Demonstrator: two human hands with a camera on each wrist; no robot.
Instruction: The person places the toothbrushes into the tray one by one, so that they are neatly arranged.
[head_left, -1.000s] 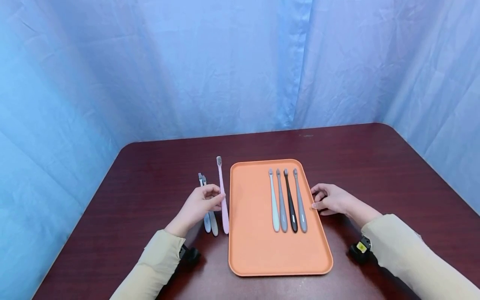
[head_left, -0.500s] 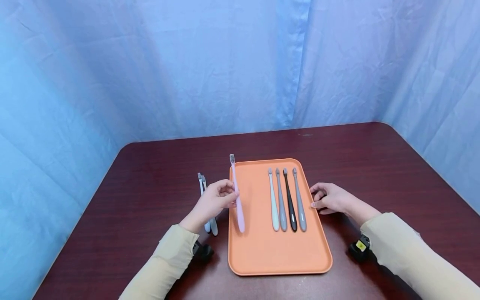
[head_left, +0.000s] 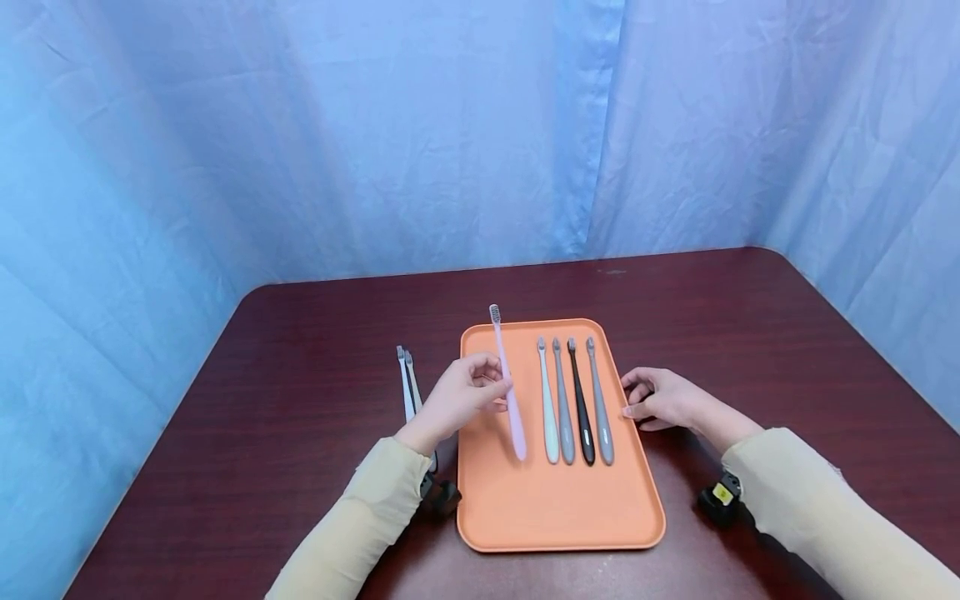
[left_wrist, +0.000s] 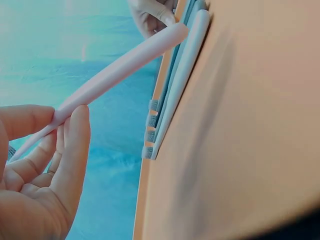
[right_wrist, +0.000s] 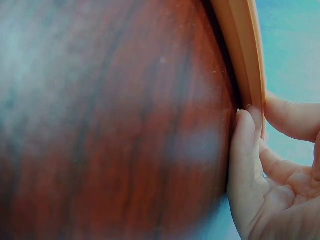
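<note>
I see the left hand [head_left: 461,398] pinching a pink toothbrush [head_left: 507,387] mid-handle between thumb and fingers, held above the left part of the orange tray [head_left: 525,508], bristle end pointing away from me. Just right of it, four toothbrushes [head_left: 574,402] lie side by side in the tray: pale, grey, black, grey. Right hand [head_left: 660,398] sits at the tray's right rim, thumb and fingertips gripping the edge; the wrist view shows the rim between them. Two more toothbrushes [head_left: 407,385] lie on the bench [head_left: 300,350] left of the tray, partly hidden behind the left forearm.
</note>
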